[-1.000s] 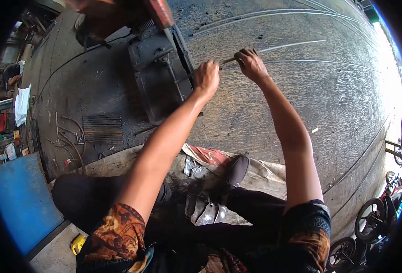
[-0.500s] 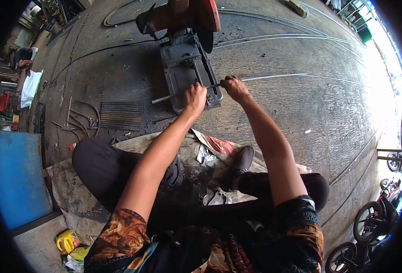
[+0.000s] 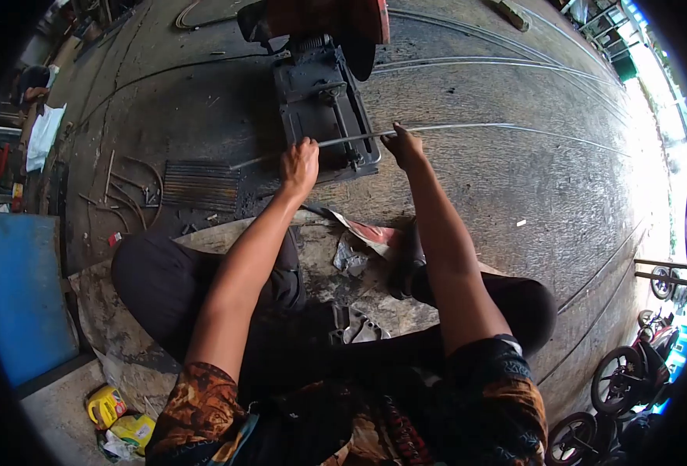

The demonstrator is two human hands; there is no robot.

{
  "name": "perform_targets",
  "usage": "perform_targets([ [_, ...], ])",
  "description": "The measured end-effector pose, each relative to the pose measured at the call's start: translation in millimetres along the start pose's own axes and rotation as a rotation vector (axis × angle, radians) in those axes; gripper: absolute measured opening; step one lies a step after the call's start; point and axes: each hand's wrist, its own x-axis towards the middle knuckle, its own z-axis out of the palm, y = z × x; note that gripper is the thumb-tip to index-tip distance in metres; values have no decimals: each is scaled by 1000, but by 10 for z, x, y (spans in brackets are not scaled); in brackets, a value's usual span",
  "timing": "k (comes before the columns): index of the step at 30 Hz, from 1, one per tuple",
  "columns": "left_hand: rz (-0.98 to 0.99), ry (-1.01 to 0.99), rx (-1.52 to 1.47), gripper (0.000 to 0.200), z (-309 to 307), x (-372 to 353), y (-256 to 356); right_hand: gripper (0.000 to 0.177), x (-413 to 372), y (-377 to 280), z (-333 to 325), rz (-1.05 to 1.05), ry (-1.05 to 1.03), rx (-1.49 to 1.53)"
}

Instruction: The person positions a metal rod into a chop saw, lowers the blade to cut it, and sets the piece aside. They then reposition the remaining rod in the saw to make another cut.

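Observation:
A long thin metal rod [image 3: 456,126] lies across the dark base [image 3: 306,116] of a cut-off saw, whose red guard and disc [image 3: 365,31] stand at the far end. My left hand [image 3: 300,165] is closed round the rod just left of the base. At the base's right edge my right hand [image 3: 402,145] grips the same rod, fingers closed. The rod's left end reaches over a row of cut rods [image 3: 201,185] on the floor. A clamp screw [image 3: 338,116] sits on the base between my hands.
Bent rods [image 3: 130,194] lie at the left, near a blue panel [image 3: 25,295]. A metal part [image 3: 359,326] rests on the cloth [image 3: 126,318] between my legs. Long rods [image 3: 499,64] stretch across the floor. Motorcycles [image 3: 623,377] stand at the lower right.
The rod's left end has moved further left, out over the row of cut rods. My left hand has moved left with it, off the saw base. The view has shifted slightly.

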Motion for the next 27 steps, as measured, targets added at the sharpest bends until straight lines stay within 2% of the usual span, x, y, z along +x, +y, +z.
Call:
perform_targets([
  [1,-10,19,-7,14,16,4,-31,44,75,36,-27,76,-58,134],
  [2,-26,38,-17,13,37,0,-52,44,146,80,-51,83,-57,135],
  [4,-21,75,-23,13,58,10,-88,33,190,115,8,66,-56,-61],
  [5,-10,112,-32,12,72,11,-101,33,208,126,25,71,-57,-64],
  [7,-33,100,-57,12,87,65,-147,22,175,133,104,13,-20,29],
  [10,-66,62,-104,13,74,164,-183,16,126,185,201,-81,-46,71],
  [11,-82,40,-120,15,56,197,-206,25,110,198,234,-131,-23,-11],
  [12,-86,36,-118,15,193,236,-265,25,151,222,248,-125,-23,-12],
  [14,47,427,-369,18,558,284,-382,23,293,224,277,-161,43,-1],
  [18,69,545,-409,20,297,287,-266,17,505,163,331,-198,125,45],
  [20,-435,393,-677,19,296,265,-204,19,599,133,304,-204,87,76],
  [21,-668,248,-848,18,169,264,-143,19,582,114,334,-207,97,88],
  [22,-672,246,-849,18,235,267,-136,19,554,109,360,-211,108,100],
  [24,-1057,387,-1593,18,450,360,-196,21,508,116,367,-220,121,107],
  [25,-1180,420,-1831,20,532,426,-246,21,524,115,340,-225,103,104],
  [26,-1182,425,-1833,20,612,457,-288,22,542,117,322,-230,85,101],
  [27,-1252,487,-1954,19,570,508,-280,22,524,115,342,-232,101,76],
])
